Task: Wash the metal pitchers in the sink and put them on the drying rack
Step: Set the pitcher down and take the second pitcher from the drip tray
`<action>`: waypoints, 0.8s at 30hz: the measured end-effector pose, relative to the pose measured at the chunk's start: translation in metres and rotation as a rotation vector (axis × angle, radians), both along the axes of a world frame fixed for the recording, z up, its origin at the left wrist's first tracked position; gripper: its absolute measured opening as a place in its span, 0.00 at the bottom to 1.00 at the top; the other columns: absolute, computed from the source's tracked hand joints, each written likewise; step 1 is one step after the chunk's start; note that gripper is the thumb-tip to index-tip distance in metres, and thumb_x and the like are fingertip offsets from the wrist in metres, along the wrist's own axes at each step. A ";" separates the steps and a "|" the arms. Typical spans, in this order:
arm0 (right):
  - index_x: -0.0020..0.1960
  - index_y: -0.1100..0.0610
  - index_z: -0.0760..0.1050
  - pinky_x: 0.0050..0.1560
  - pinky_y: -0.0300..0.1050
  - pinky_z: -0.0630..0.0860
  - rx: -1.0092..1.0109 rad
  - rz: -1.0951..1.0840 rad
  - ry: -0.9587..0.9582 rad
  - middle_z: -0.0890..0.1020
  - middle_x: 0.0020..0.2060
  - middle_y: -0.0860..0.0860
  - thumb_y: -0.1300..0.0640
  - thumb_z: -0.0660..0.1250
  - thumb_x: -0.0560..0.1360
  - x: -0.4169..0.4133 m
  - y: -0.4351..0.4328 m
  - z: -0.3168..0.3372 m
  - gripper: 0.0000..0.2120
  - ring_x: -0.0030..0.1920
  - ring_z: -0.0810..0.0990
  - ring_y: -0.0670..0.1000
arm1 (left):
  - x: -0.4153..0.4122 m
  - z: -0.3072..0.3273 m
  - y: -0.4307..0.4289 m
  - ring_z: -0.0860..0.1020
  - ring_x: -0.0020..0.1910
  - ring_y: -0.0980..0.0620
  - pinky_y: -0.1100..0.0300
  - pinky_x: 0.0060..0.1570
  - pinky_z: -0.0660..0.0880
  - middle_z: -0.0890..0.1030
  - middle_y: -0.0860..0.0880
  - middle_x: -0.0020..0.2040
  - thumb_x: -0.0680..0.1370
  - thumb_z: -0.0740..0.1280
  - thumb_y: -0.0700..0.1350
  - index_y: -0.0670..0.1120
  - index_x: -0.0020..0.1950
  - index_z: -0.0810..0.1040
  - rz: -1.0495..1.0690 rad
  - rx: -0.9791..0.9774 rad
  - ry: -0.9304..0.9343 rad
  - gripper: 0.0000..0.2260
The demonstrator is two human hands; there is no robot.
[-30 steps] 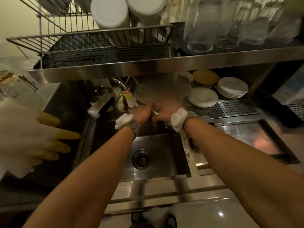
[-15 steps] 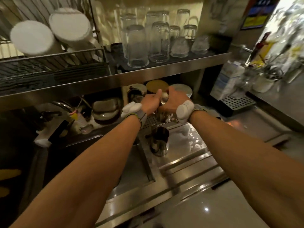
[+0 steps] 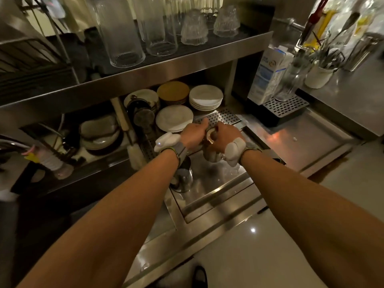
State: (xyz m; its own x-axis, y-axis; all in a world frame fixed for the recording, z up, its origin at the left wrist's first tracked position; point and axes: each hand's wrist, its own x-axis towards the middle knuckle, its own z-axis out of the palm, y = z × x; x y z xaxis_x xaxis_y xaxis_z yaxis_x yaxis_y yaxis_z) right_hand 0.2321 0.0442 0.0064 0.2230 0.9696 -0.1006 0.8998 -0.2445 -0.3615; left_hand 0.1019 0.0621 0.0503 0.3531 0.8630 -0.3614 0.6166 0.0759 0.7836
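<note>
The left hand (image 3: 193,135) was curled around the far side of a metal pitcher (image 3: 210,151), its thumb sticking up, while the right hand (image 3: 225,138) gripped the same pitcher from the other side, fingers wrapped by its looped handle. Between them the pitcher hung just above the back edge of the steel drainboard (image 3: 228,183), right in front of the perforated rack (image 3: 221,117) that ran along that edge. Whether its base touched the steel could not be told.

A second pitcher (image 3: 182,177) stood upright at the drainboard's left edge, under the left wrist. Stacked plates (image 3: 205,96) sat on the shelf behind the perforated rack.

Judging by this, the held pitcher was probably past its wash and on its way to be set down to dry, so that one was nearly finished. The second pitcher looked like the work left. Whether it was clean or waiting could not be read from the picture, nor whether more pitchers lay out of view.
</note>
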 end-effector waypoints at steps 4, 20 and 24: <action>0.53 0.54 0.72 0.41 0.47 0.75 -0.044 0.019 -0.033 0.80 0.47 0.55 0.41 0.72 0.59 0.003 0.004 -0.028 0.28 0.45 0.79 0.58 | 0.008 -0.022 0.010 0.76 0.60 0.38 0.48 0.64 0.71 0.77 0.34 0.60 0.81 0.50 0.59 0.34 0.56 0.77 0.021 -0.052 0.035 0.30; 0.66 0.50 0.71 0.58 0.54 0.70 0.042 0.084 0.016 0.78 0.59 0.54 0.39 0.73 0.62 -0.029 -0.006 0.005 0.36 0.60 0.75 0.59 | -0.024 -0.025 0.017 0.76 0.42 0.45 0.55 0.45 0.69 0.77 0.40 0.40 0.79 0.56 0.58 0.40 0.38 0.74 0.118 0.040 0.034 0.23; 0.57 0.55 0.78 0.52 0.51 0.77 0.064 0.229 0.254 0.83 0.52 0.55 0.45 0.73 0.66 -0.067 -0.011 0.024 0.22 0.52 0.81 0.56 | -0.052 -0.023 0.017 0.78 0.46 0.43 0.55 0.43 0.69 0.80 0.41 0.44 0.79 0.58 0.57 0.41 0.41 0.79 0.210 0.129 0.029 0.21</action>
